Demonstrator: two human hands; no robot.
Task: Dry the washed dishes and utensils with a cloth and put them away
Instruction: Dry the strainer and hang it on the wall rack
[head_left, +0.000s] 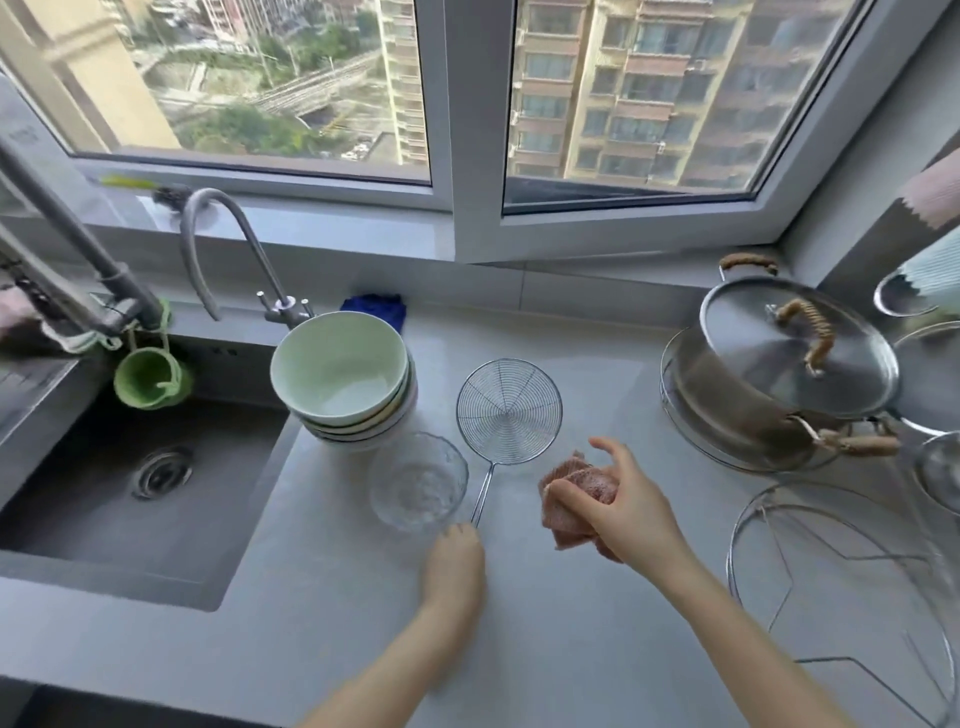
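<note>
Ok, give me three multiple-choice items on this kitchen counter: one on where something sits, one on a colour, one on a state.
1. Where is the glass bowl? A on the windowsill; B on the counter, left of the skimmer handle; C on a shelf.
2. What colour is the cloth in the right hand? A blue; B pink; C white.
3. How is the steel pot? A lid on; B uncovered; C upside down.
Answers: 1 B, it stands beside that handle, before the stacked bowls; 2 B, pink folds show in the grip; 3 A, the lid covers it.
</note>
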